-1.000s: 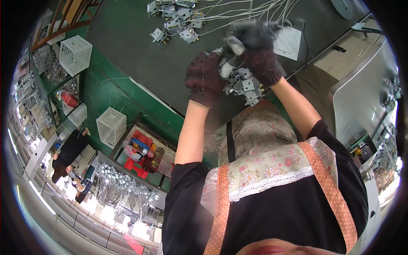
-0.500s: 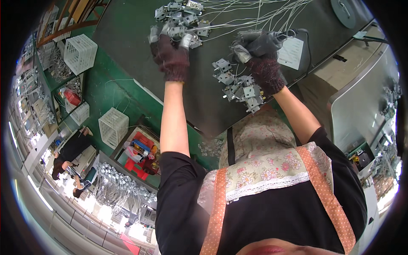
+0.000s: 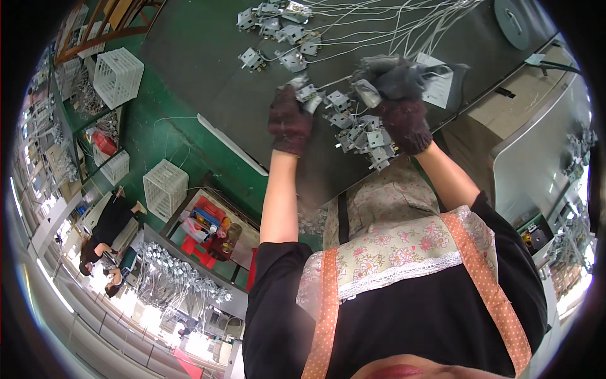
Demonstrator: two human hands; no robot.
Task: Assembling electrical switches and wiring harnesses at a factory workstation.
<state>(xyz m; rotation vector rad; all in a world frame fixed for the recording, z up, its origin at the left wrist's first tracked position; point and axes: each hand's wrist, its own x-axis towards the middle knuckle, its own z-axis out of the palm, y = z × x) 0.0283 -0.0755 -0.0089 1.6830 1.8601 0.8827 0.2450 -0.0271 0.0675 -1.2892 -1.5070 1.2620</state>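
Observation:
My left hand (image 3: 291, 123), in a dark maroon knit glove with light wrapping on the fingertips, grips a small grey metal box-shaped part (image 3: 308, 93). A white wire runs from it toward my right hand (image 3: 404, 123), gloved alike. That hand is closed on a dark corded tool (image 3: 404, 81), blurred by motion, so its exact kind is hard to make out. Just below and between my hands lies a heap of similar grey metal parts (image 3: 369, 136). Farther off sits another cluster of these parts (image 3: 291, 33), with long white wires (image 3: 379, 26) trailing right.
The dark worktop (image 3: 202, 69) carries a paper sheet (image 3: 437, 85) and a round grey disc (image 3: 511, 24) at right. A cardboard box (image 3: 505, 101) stands by its right edge. White crates (image 3: 165, 189) and a bin of coloured items (image 3: 211, 221) are at left.
My left hand has come nearer and to the right from the far cluster, bringing one grey metal part with its wire. My right hand has shifted slightly nearer and right with the tool.

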